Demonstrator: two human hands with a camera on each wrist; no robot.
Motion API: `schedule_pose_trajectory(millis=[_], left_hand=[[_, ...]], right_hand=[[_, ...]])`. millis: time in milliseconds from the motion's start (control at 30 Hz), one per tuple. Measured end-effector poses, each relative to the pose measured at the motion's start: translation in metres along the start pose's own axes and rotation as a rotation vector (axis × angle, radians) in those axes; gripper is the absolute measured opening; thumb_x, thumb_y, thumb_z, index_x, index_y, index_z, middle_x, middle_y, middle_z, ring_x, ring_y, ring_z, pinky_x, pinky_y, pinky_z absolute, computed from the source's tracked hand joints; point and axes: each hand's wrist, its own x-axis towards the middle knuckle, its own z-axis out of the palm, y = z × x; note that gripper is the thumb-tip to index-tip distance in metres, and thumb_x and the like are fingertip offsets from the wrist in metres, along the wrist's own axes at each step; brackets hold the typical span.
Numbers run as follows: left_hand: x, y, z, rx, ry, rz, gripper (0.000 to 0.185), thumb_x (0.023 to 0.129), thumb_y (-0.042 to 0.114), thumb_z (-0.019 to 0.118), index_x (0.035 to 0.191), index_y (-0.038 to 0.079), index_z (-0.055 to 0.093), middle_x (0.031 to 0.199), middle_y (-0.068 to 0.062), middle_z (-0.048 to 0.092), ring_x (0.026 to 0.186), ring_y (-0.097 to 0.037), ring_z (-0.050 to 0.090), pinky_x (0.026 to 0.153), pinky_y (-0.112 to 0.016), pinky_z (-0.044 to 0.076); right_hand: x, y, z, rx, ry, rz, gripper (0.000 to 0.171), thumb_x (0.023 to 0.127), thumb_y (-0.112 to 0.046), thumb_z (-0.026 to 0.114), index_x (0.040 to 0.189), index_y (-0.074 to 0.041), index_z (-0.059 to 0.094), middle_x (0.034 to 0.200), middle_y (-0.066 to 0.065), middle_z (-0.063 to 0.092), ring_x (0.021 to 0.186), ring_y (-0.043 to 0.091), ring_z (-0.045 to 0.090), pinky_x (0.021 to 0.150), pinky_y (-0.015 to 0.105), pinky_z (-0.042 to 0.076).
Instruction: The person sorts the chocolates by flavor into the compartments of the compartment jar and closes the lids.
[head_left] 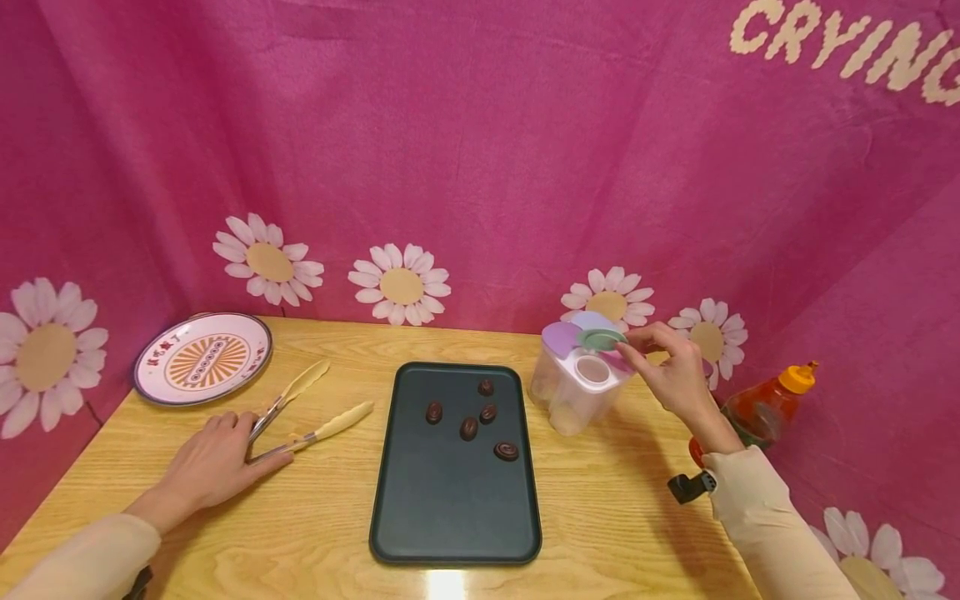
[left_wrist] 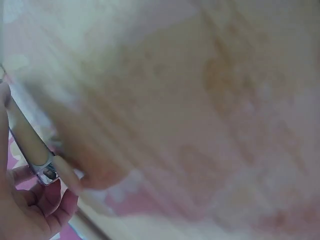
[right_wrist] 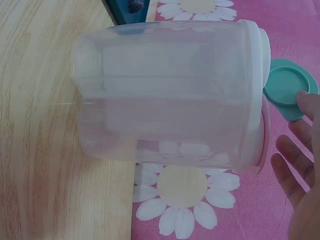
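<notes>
My right hand (head_left: pixel 672 373) pinches a green flip lid (head_left: pixel 602 339) between thumb and fingers. That lid is raised, with a round opening uncovered beside it on top of a clear container (head_left: pixel 576 398); purple and pink lids cover other parts. Seen from the right wrist, the container (right_wrist: pixel 170 95) has a thumb pressed on the green lid (right_wrist: pixel 286 86). On the left, my left hand (head_left: pixel 215 460) holds metal tongs (head_left: pixel 300 442) with cream tips spread apart, low over the table. In the left wrist view, curled fingers lie around the end of the tongs (left_wrist: pixel 46 170).
A dark tray (head_left: pixel 450 508) bears several brown chocolates (head_left: pixel 468 428) in the middle of the wooden table (head_left: pixel 307 533). At the back left is a decorated plate (head_left: pixel 204 360). A red bottle with a yellow cap (head_left: pixel 765 410) stands behind my right wrist. Pink flowered cloth (head_left: pixel 480 167) encloses the table.
</notes>
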Motion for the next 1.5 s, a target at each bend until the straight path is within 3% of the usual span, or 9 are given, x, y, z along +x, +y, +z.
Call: schedule_pose_trajectory(millis=[200,333,600,800,1067,1500], left_hand=[[0.006,0.003,-0.012,-0.017,0.001,-0.008,0.069,0.086,0.068,0.074,0.107,0.004,0.062,0.086,-0.009,0.056,0.078,-0.027,0.057,0.059,-0.045,0.047],[0.013,0.010,-0.027,0.009,0.032,0.020,0.078,0.086,0.068,0.074,0.120,-0.001,0.063,0.093,-0.015,0.061,0.086,-0.033,0.062,0.064,-0.051,0.052],[0.023,0.028,-0.054,0.037,0.131,0.089,0.077,0.083,0.068,0.077,0.118,0.000,0.065,0.089,-0.013,0.062,0.080,-0.030,0.061,0.061,-0.047,0.049],[0.028,0.048,-0.067,0.039,0.156,0.152,0.074,0.081,0.064,0.080,0.120,0.003,0.068,0.093,-0.010,0.064,0.087,-0.030,0.061,0.073,-0.051,0.053],[0.029,0.067,-0.060,0.034,0.168,0.248,0.059,0.080,0.059,0.083,0.111,0.010,0.070,0.086,-0.001,0.058,0.074,-0.015,0.049,0.059,-0.034,0.045],[0.030,0.084,-0.036,0.105,0.135,0.348,0.047,0.084,0.055,0.082,0.108,0.016,0.072,0.082,0.003,0.054,0.072,-0.013,0.049,0.055,-0.028,0.040]], right_hand=[[0.000,0.000,0.000,-0.004,-0.004,-0.005,0.023,0.081,0.006,0.085,0.101,-0.003,0.078,0.091,0.012,0.077,0.083,-0.013,0.060,0.080,0.007,0.052],[0.000,0.000,0.000,-0.001,0.000,-0.008,0.024,0.080,0.007,0.085,0.101,-0.003,0.078,0.091,0.014,0.076,0.084,-0.014,0.061,0.080,0.006,0.052],[0.000,0.003,0.000,0.009,0.000,-0.007,0.022,0.081,0.008,0.084,0.100,-0.002,0.078,0.090,0.014,0.076,0.083,-0.015,0.060,0.080,0.005,0.051],[-0.001,0.004,-0.001,0.009,-0.003,-0.004,0.021,0.082,0.008,0.084,0.100,-0.001,0.077,0.089,0.013,0.076,0.083,-0.016,0.060,0.080,0.005,0.052],[0.001,0.003,0.000,0.003,-0.005,-0.007,0.020,0.083,0.007,0.083,0.100,-0.001,0.077,0.090,0.014,0.075,0.084,-0.016,0.059,0.081,0.004,0.051],[0.000,0.003,-0.001,0.002,-0.013,-0.002,0.018,0.084,0.007,0.082,0.100,-0.001,0.077,0.090,0.014,0.076,0.084,-0.016,0.059,0.080,0.004,0.050]])
